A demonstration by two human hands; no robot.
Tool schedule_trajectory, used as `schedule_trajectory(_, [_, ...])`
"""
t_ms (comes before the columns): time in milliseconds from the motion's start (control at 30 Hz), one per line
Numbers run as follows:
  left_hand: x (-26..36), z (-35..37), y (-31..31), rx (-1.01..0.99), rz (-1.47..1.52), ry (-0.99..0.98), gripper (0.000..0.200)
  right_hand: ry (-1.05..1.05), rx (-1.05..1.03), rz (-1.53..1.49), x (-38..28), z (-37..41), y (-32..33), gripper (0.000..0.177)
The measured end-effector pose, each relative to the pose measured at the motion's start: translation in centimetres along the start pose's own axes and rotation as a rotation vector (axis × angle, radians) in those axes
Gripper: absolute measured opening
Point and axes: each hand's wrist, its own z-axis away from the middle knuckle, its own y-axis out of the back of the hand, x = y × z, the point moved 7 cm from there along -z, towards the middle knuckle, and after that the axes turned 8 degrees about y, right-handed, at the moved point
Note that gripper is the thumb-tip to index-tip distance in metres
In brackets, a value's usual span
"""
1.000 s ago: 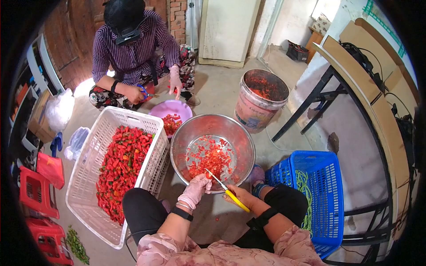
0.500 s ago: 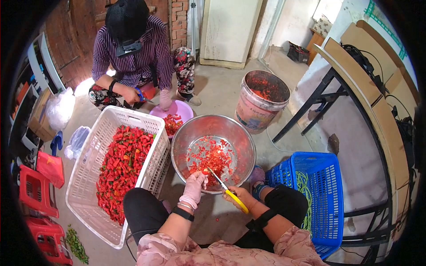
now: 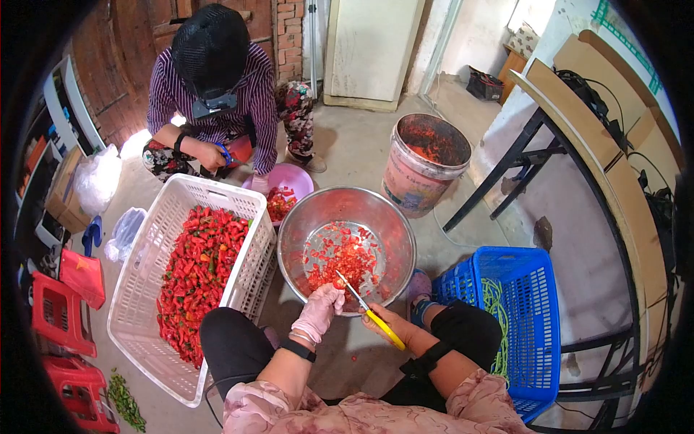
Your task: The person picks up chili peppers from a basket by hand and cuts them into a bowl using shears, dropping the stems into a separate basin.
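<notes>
My left hand [image 3: 319,311], in a thin clear glove, pinches a small red pepper [image 3: 339,284] over the near rim of a wide steel basin [image 3: 406,239]. Yellow-handled scissors [image 3: 386,330] are gripped in my right hand [image 3: 397,322], their blades angled up and left beside the pepper. Chopped red pepper pieces [image 3: 347,249] lie over the basin floor. Left of the basin, a white plastic crate [image 3: 130,304] holds a heap of whole red peppers [image 3: 199,278]. How far the blades are apart is too small to tell.
Across from me a co-worker [image 3: 217,94] crouches with blue-handled scissors [image 3: 225,153] at a pink basin [image 3: 300,179]. A stained bucket [image 3: 412,181] stands behind my basin. A blue crate [image 3: 538,325] is at my right, red stools [image 3: 61,315] at far left.
The co-worker's head has come forward, and their gloved hand has moved down and left at the pink basin. My hands stay nearly in place, the left fingers shifted slightly at the pepper.
</notes>
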Motion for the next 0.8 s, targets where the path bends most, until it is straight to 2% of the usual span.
schedule_trajectory(100, [-0.2,0.1,-0.1,0.027,0.006,0.017,0.009,0.016,-0.035,0.062,0.0,0.0,-0.1,0.027])
schedule_trajectory(200, [-0.2,-0.2,0.4,0.030,-0.025,-0.018,0.009,0.130,-0.043,0.067,-0.9,0.0,-0.2,0.028])
schedule_trajectory(267, [-0.1,-0.2,0.4,0.046,-0.034,-0.011,0.010,-0.245,-0.023,-0.068,-2.0,0.7,-0.6,0.028])
schedule_trajectory(400, [0.2,0.2,-0.5,0.023,-0.037,0.001,0.011,-0.238,-0.006,-0.041,-1.7,0.5,-0.5,0.027])
schedule_trajectory(500, [0.3,0.4,-0.6,0.014,-0.049,0.017,0.011,-0.161,-0.034,-0.012,1.7,0.1,-0.1,0.026])
schedule_trajectory(567, [0.2,0.2,-0.4,0.018,-0.041,0.015,0.011,0.121,-0.011,0.115,2.4,-0.4,0.3,0.025])
schedule_trajectory(700, [0.2,0.0,-0.4,0.016,0.019,0.027,0.011,-0.016,0.027,0.071,1.2,-0.2,0.1,0.026])
schedule_trajectory(800, [0.3,-0.1,-0.2,0.011,0.135,0.040,0.011,-0.085,0.038,0.195,0.0,-0.1,0.4,0.028])
